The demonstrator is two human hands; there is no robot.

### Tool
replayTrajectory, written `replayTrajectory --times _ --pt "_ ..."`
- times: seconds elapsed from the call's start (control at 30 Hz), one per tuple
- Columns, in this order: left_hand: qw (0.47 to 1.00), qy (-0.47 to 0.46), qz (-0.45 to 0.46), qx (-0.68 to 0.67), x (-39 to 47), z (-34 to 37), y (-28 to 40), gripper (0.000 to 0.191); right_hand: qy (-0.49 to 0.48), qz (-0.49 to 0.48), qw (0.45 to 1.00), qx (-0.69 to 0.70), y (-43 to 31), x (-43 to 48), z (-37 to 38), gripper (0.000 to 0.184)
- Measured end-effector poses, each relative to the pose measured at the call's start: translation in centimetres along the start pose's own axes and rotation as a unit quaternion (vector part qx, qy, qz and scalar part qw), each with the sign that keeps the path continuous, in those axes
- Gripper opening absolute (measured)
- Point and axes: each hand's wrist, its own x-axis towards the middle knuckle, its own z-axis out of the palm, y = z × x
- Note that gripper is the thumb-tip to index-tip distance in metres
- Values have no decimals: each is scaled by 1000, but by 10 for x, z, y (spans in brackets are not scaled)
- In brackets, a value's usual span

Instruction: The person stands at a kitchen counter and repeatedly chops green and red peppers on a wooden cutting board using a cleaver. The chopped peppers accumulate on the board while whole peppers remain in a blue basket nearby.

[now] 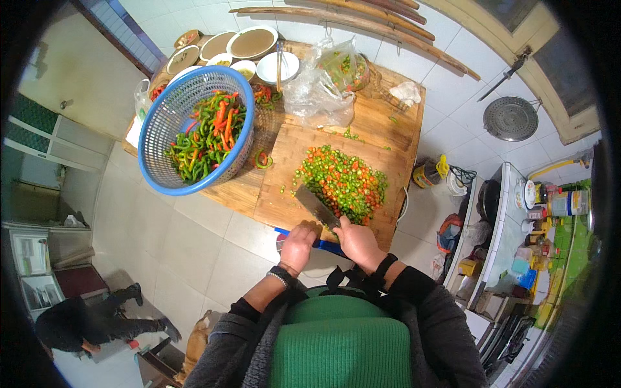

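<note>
In my right hand [358, 242] is the handle end of a cleaver [316, 206], its broad blade slanting up and left at the lower left edge of a heap of chopped green and red peppers [342, 182]. The heap lies on a wooden cutting board [281, 194]. My left hand [298, 245] rests by the board's near edge, just left of the blade; what lies beneath its fingers is hidden. Near both hands, a blue strip [330, 246] runs along that edge. Left of the board, a blue plastic basket [194, 190] holds whole green and red peppers [211, 138].
Behind the board are clear plastic bags [318, 99], a white bowl [286, 72] with chopsticks [279, 60] and several filled bowls [252, 42]. A counter [499, 208] with jars stands right. On the floor side at left are a dog [196, 342] and another person [63, 325].
</note>
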Motion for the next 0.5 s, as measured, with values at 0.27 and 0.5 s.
replayTrajectory --times 0.27,0.5 --pt "992 -102 -57 35 -4 -1 -1 20 -63 -53 995 -65 -2 -24 -7 27" --pt "999 -32 -10 -7 5 -9 0 32 7 11 1000 4 0 4 8 23"
